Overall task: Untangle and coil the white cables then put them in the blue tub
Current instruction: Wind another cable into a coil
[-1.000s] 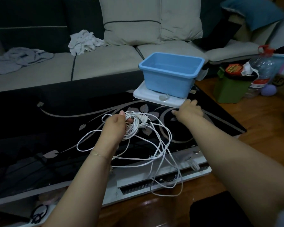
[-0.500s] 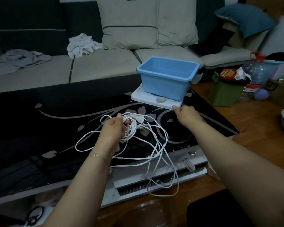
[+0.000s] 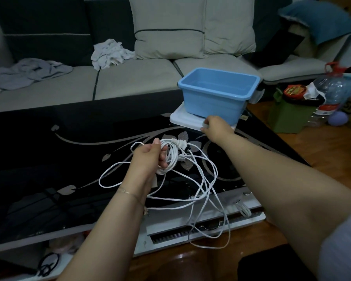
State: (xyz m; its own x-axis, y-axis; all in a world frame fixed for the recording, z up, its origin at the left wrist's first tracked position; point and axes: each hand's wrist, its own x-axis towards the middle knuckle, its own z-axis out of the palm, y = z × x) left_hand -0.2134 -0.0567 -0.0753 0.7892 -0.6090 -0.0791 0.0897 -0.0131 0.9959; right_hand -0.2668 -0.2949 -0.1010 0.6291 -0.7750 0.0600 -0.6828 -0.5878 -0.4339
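My left hand (image 3: 148, 159) grips a bunch of white cables (image 3: 193, 179) above the black glass table (image 3: 49, 159). Part of the bunch is wound into loops at the hand; loose strands trail over the table's front edge toward the floor. The blue tub (image 3: 215, 96) stands empty on a white lid (image 3: 182, 119) at the table's far right. My right hand (image 3: 215, 126) reaches to the lid's near edge and pinches it just below the tub.
A grey sofa (image 3: 130, 78) with cushions and crumpled cloths runs behind the table. Right of the table on the wooden floor are a green box (image 3: 288, 116), a large water bottle (image 3: 330, 92) and a purple ball (image 3: 337, 118). A black cord loop (image 3: 47, 264) lies under the table's near left.
My right hand has moved forward from the table surface to the white lid's edge under the tub. My left hand keeps holding the cable bunch in about the same place.
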